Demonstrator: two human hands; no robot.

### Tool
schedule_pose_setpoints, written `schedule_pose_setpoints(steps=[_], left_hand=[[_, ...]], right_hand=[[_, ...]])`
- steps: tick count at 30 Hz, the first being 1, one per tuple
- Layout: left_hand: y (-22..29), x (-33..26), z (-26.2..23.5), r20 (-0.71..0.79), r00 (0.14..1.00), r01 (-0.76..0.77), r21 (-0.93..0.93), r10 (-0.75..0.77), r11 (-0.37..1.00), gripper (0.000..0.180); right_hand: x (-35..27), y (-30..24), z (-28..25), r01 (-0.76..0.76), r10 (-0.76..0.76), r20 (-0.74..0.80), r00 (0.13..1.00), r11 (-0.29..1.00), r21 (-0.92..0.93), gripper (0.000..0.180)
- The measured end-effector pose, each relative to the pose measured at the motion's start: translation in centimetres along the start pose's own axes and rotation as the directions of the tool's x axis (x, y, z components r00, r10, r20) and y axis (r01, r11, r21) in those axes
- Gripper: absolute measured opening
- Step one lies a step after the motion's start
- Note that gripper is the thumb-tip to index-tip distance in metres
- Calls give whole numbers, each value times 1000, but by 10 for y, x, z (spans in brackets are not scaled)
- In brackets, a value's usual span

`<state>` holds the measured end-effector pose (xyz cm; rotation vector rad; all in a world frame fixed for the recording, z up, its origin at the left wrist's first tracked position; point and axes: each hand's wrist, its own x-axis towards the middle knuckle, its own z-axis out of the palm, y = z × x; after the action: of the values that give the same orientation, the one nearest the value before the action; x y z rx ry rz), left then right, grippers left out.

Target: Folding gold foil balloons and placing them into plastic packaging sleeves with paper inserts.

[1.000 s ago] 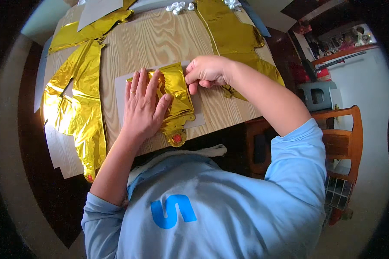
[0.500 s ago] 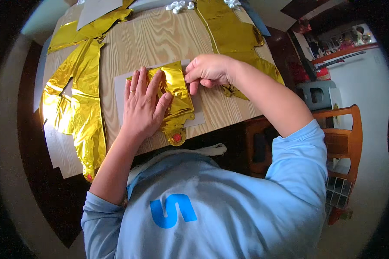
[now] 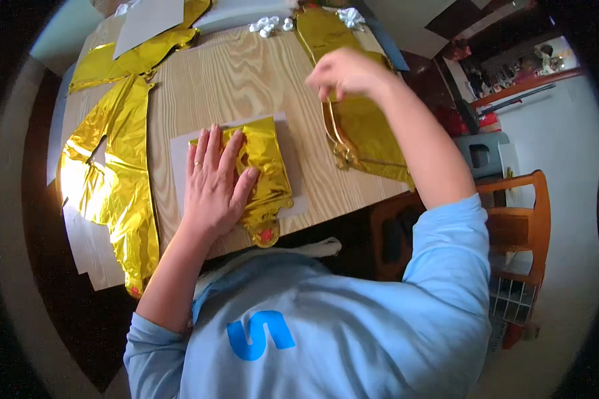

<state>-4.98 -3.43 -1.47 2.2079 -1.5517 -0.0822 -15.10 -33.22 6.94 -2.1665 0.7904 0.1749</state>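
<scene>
My left hand lies flat, fingers spread, on a folded gold foil balloon that rests on a grey card sheet on the wooden table. The balloon's round valve tab with a red dot sticks out over the near edge. My right hand is raised above the table's right side, fingers curled loosely, over another flat gold foil balloon. Nothing shows in that hand.
More gold foil balloons lie at the left and far left corner. White ribbon bows and grey card sheets sit at the far edge. A wooden chair stands to my right.
My right hand has lifted off the folded balloon and moved up and to the right. The left hand stays pressed on the balloon.
</scene>
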Motion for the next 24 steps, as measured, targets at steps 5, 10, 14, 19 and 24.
schedule_pose_setpoints(steps=[5, 10, 14, 19, 24], left_hand=[[6, 6, -8, 80, 997, 2, -25, 0, 1000, 60], [5, 9, -11, 120, 993, 14, -23, -11, 1000, 66], [4, 8, -13, 139, 990, 22, 6, -23, 1000, 68], [4, 9, -14, 147, 989, 33, -3, -32, 999, 68], [2, 11, -12, 132, 991, 14, -4, -13, 1000, 67]], right_hand=[[100, 101, -107, -180, 48, -649, 759, 974, -138, 37], [182, 164, -110, -212, -254, -667, 700, 818, -535, 34], [196, 162, -104, -229, -314, -622, 718, 737, -636, 21], [179, 145, -101, -219, -322, -645, 693, 758, -614, 20], [161, 149, -114, -346, -235, -624, 745, 664, -663, 25]])
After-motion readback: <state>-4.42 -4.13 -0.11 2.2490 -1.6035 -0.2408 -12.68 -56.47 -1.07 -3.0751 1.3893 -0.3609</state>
